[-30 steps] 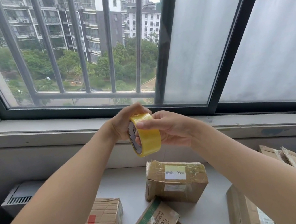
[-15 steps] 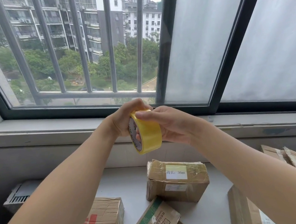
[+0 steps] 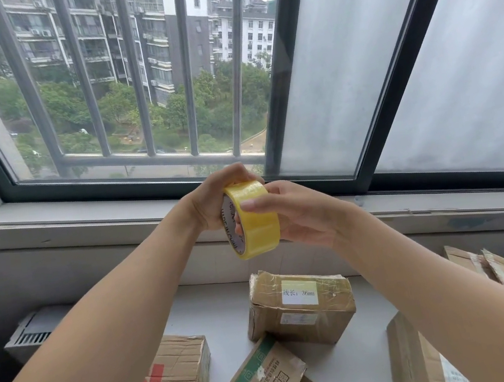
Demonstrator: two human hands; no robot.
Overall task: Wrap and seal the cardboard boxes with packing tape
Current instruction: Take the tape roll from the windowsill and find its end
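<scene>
Five cardboard boxes (image 3: 300, 306) are waiting on the white ledge (image 3: 220, 313) below. Above them, the left hand (image 3: 213, 203) is grasping the yellow tape roll (image 3: 253, 218) while the right hand (image 3: 296, 213) is fingering its surface; turning the roll slowly should expose the loose end.

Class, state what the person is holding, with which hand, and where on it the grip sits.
The tape roll: left hand around its rim, right hand pressing its outer band.

tape roll (image 3: 253, 220) core "MADE IN CHINA", box label (image 3: 299, 292) "线长: 36mm"
</scene>
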